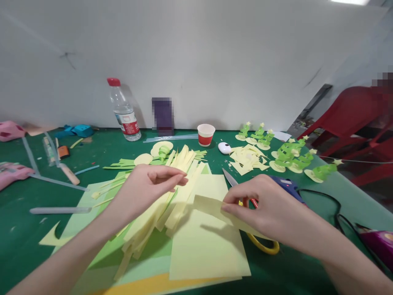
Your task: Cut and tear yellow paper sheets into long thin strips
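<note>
My right hand (256, 205) pinches a pale yellow paper strip (209, 206) between thumb and fingers, over a pale yellow sheet (208, 256). To its left, my left hand (155, 182) hovers with thumb and fingertips drawn together; whether anything small is between them is hidden. A heap of loose pale yellow paper strips (147, 229) lies beneath and beside the left hand, over green sheets. Scissors with yellow handles (265, 246) lie partly under the right hand. Behind the left hand, a green paper spiral (163, 152) rests on a pale round paper piece.
Finished-looking green spiral trees (288, 155) with stars stand at right, beside a pile of small yellow paper pieces (249, 157). A paper cup (205, 135), water bottle (125, 116) and white mouse-like object (224, 148) stand behind. Pink glue guns (14, 175) are left; a cable (336, 205) is right.
</note>
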A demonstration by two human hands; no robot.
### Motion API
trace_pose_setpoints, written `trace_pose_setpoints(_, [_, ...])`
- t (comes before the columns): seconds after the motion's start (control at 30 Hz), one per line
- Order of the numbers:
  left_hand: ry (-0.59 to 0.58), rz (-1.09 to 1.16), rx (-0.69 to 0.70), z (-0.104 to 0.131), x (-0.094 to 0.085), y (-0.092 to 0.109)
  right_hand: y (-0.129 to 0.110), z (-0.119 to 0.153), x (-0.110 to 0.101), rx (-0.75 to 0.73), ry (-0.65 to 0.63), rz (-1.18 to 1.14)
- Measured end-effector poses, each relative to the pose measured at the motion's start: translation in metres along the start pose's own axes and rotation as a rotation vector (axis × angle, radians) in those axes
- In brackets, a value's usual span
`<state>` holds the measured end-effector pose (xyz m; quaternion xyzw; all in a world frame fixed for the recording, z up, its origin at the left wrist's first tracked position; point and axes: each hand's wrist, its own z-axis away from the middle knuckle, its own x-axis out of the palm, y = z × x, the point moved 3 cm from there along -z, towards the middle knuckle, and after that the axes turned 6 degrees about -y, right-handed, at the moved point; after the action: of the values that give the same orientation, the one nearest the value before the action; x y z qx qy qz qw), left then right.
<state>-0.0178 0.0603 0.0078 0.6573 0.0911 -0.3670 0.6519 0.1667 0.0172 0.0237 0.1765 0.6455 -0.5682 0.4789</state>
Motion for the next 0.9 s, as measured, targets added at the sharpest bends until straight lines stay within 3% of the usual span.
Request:
trace_pose_setpoints(0.2, [-0.147,-0.160,0.289,0.013,0.026,0.015,0.003,-0.012,0.008,-0.076,0.026,-0.173])
trace_pose_setpoints(0.4, [-0.142,-0.221,0.320,0.018,0.036,0.013,-0.004,-0.015,0.012,-0.109,0.131,-0.320])
trace_pose_setpoints(0.57, [-0.079,-0.224,0.356,0.023,0.028,0.020,-0.003,-0.013,0.011,-0.077,0.095,-0.373])
trace_pose_setpoints(0.73, [0.021,-0.138,0.259,0.024,0.004,0.022,0.006,-0.010,-0.002,-0.015,0.092,-0.381])
trace_pose_setpoints(0.9, [-0.087,0.000,0.132,0.022,-0.004,0.019,0.003,-0.010,-0.005,-0.045,0.114,-0.386])
